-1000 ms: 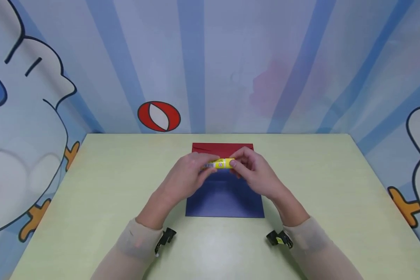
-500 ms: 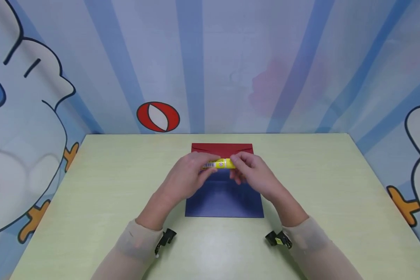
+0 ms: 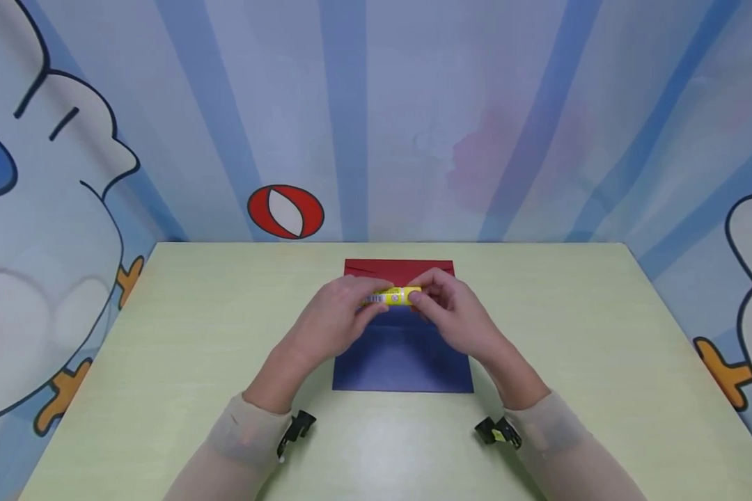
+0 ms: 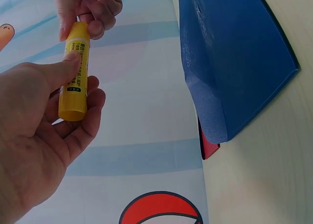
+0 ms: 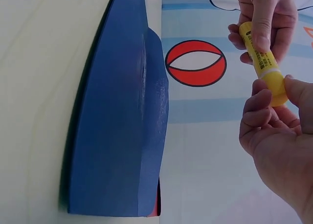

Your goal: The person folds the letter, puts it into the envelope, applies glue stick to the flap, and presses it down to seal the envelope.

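Note:
A yellow glue stick [image 3: 391, 297] lies level between both hands, above the envelopes. My left hand [image 3: 333, 314] grips its printed barrel between thumb and fingers. At the other end, my right hand [image 3: 460, 314] pinches the yellow cap, and a pale ring shows between cap and barrel in the right wrist view. Under the hands a blue envelope [image 3: 403, 365] rests on the table; its folded flap has shiny streaks in the right wrist view. Part of a red envelope [image 3: 399, 266] shows beyond the blue one, its middle partly hidden by the hands.
The pale table [image 3: 225, 278] ends at a blue striped backdrop [image 3: 401, 118] printed with cartoon figures and a red-and-white ball [image 3: 286, 211]. Small black cameras are strapped to both wrists, close over the table's front part.
My right thumb and fingers shift up around the cap end, then back down. My left hand keeps its hold on the glue stick, and the envelopes stay in place.

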### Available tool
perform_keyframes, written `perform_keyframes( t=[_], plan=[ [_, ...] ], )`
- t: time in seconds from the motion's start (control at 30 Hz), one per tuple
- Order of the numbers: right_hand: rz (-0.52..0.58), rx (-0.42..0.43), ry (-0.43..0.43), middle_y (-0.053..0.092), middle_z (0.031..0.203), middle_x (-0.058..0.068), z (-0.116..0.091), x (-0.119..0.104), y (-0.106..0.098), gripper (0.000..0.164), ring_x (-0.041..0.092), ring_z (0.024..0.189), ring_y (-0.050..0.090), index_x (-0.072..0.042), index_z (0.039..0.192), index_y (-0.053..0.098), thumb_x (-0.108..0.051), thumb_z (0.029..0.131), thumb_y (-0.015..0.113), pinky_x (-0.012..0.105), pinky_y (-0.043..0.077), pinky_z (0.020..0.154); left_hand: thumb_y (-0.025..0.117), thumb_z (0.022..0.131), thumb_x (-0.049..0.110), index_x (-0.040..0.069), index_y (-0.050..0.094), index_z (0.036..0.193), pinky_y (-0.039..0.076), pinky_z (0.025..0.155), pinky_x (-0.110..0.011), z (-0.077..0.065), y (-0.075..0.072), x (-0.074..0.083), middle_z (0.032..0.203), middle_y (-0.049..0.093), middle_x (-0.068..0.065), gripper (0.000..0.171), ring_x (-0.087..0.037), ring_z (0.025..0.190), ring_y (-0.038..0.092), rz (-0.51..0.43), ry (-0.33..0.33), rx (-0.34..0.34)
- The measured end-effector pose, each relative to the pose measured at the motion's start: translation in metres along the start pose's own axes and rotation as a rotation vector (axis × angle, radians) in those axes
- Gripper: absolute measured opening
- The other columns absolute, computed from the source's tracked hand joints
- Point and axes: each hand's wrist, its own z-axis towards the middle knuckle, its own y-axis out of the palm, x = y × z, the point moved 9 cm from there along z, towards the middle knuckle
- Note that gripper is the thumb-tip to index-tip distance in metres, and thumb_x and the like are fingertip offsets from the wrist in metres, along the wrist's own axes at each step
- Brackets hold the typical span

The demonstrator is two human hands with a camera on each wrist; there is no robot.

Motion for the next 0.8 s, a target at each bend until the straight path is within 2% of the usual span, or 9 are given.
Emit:
perform_keyframes(
  t=[0.1, 0.2, 0.3, 0.4, 0.47, 0.63, 0.8],
  plan=[
    [0.009, -0.015, -0.017, 0.067, 0.101, 0.012, -0.001, 0.000, 0.000, 0.018, 0.049, 0.087, 0.059, -0.006, 0.123, 0.063, -0.013, 0.107, 0.066, 0.037, 0.056, 0.073, 0.082, 0.096, 0.020, 0.010, 0.073, 0.132, 0.059, 0.092, -0.035, -0.001, 0.001, 0.000, 0.119, 0.076, -0.003, 0.039, -0.019, 0.102, 0.070, -0.007, -0.001, 0.001],
    [0.010, -0.030, -0.005, 0.068, 0.106, 0.017, -0.001, 0.001, -0.001, 0.022, 0.051, 0.090, 0.061, -0.006, 0.127, 0.062, -0.015, 0.107, 0.066, 0.041, 0.058, 0.077, 0.082, 0.096, 0.020, 0.011, 0.073, 0.132, 0.060, 0.091, -0.034, -0.001, 0.001, -0.001, 0.117, 0.076, -0.003, 0.038, -0.018, 0.100, 0.070, -0.011, -0.006, 0.006],
    [0.021, -0.028, 0.067, 0.070, 0.105, 0.019, -0.001, 0.007, -0.003, 0.026, 0.043, 0.087, 0.065, -0.007, 0.128, 0.061, -0.026, 0.109, 0.063, 0.043, 0.059, 0.078, 0.082, 0.095, 0.020, 0.011, 0.073, 0.131, 0.060, 0.090, -0.034, -0.001, 0.000, -0.001, 0.117, 0.076, -0.002, 0.038, -0.018, 0.099, 0.069, -0.003, -0.009, 0.012],
    [0.070, -0.040, 0.157, 0.071, 0.097, 0.018, -0.002, 0.014, -0.003, 0.035, 0.033, 0.079, 0.064, -0.005, 0.122, 0.062, -0.038, 0.111, 0.058, 0.039, 0.057, 0.074, 0.082, 0.095, 0.020, 0.011, 0.073, 0.132, 0.059, 0.090, -0.034, -0.001, 0.000, 0.000, 0.117, 0.075, -0.003, 0.038, -0.018, 0.100, 0.068, 0.004, -0.010, 0.013],
    [0.088, -0.046, 0.183, 0.070, 0.091, 0.017, -0.002, 0.016, -0.002, 0.038, 0.029, 0.074, 0.061, -0.003, 0.116, 0.063, -0.040, 0.111, 0.056, 0.036, 0.055, 0.071, 0.083, 0.095, 0.020, 0.011, 0.074, 0.131, 0.059, 0.090, -0.034, -0.001, 0.001, 0.000, 0.117, 0.075, -0.003, 0.038, -0.018, 0.100, 0.068, 0.004, -0.011, 0.010],
    [0.056, -0.032, 0.131, 0.069, 0.090, 0.014, -0.001, 0.011, -0.003, 0.026, 0.029, 0.075, 0.059, -0.004, 0.113, 0.064, -0.029, 0.110, 0.061, 0.036, 0.055, 0.072, 0.082, 0.095, 0.019, 0.011, 0.073, 0.131, 0.059, 0.090, -0.033, -0.001, 0.002, 0.000, 0.116, 0.075, -0.003, 0.038, -0.018, 0.100, 0.068, -0.004, -0.015, -0.009],
    [0.031, -0.037, 0.069, 0.069, 0.098, 0.018, -0.001, 0.007, -0.002, 0.017, 0.042, 0.085, 0.061, -0.006, 0.119, 0.063, -0.019, 0.109, 0.064, 0.033, 0.055, 0.075, 0.081, 0.096, 0.019, 0.011, 0.073, 0.132, 0.060, 0.090, -0.034, 0.000, 0.004, -0.003, 0.117, 0.076, -0.002, 0.037, -0.017, 0.099, 0.068, -0.009, -0.016, -0.024]
  ],
)
